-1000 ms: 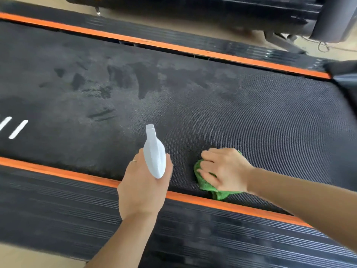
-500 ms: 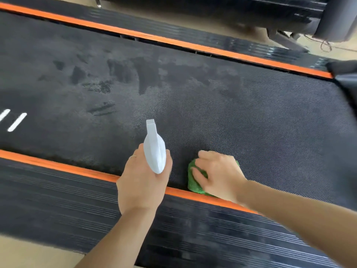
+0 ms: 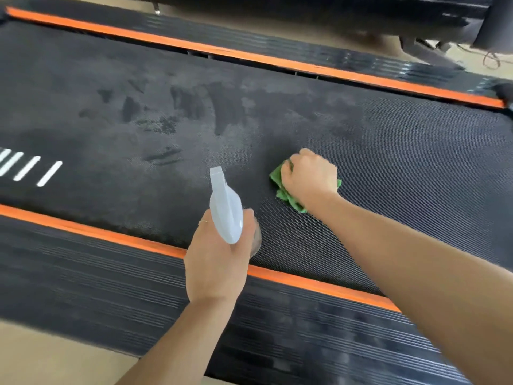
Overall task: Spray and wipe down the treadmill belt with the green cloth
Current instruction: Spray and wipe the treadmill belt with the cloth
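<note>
The black textured treadmill belt [image 3: 388,162] runs across the view, dusty grey with dark wet smears on its left half. My left hand [image 3: 219,262] grips a white spray bottle [image 3: 225,209] above the near orange strip, nozzle pointing away over the belt. My right hand [image 3: 308,176] presses the bunched green cloth [image 3: 288,200] onto the belt in the middle, fingers curled over it. Most of the cloth is hidden under the hand.
Orange strips [image 3: 83,232] border the belt on both sides, with ribbed black side rails [image 3: 83,279] beyond them. White dashes [image 3: 30,168] mark the belt at the left. Beige floor lies near and far; another machine's base and cables [image 3: 488,56] sit top right.
My right hand has slid the green cloth away from the near orange strip toward the belt's middle. The left hand holds the bottle in about the same pose.
</note>
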`<state>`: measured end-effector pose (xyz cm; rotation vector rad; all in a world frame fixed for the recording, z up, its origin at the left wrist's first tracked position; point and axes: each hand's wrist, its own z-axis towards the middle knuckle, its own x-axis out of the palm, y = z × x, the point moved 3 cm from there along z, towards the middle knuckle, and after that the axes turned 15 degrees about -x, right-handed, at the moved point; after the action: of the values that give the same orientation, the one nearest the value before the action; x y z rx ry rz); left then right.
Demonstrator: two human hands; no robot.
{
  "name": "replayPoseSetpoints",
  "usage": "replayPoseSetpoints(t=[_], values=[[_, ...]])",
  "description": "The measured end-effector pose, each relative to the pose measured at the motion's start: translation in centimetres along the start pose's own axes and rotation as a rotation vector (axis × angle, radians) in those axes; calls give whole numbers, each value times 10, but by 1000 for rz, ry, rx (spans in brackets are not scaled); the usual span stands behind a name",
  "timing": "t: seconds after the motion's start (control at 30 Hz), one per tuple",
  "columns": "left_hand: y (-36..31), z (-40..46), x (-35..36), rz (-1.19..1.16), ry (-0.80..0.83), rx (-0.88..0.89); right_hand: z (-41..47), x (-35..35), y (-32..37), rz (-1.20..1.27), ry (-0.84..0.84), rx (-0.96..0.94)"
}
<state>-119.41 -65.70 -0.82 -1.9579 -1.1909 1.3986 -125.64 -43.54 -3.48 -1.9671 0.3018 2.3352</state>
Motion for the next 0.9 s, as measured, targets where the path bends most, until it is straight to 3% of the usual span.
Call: replayPoseSetpoints(t=[0.17, 0.37, 0.47, 0.6, 0.7, 0.77, 0.9], values=[[-10, 31, -46, -161, -136, 52, -112, -13, 53, 108, 20, -512], [23, 65, -84, -179, -198, -5, -87, -13, 56, 16, -95, -891], [26, 72, -77, -120, -171, -5, -55, 1, 58, -7, -127, -804], [23, 70, -77, -93, -201, 13, 29, 16, 63, -66, -73, -292], [24, 74, -76, -43, -217, 16, 63, 23, 77, -29, 14, -112], [24, 72, -76, -24, -228, 13, 36, 18, 86, -5, 37, -186], [20, 70, -78, -31, -206, -17, -71, -4, 96, 115, 14, -605]])
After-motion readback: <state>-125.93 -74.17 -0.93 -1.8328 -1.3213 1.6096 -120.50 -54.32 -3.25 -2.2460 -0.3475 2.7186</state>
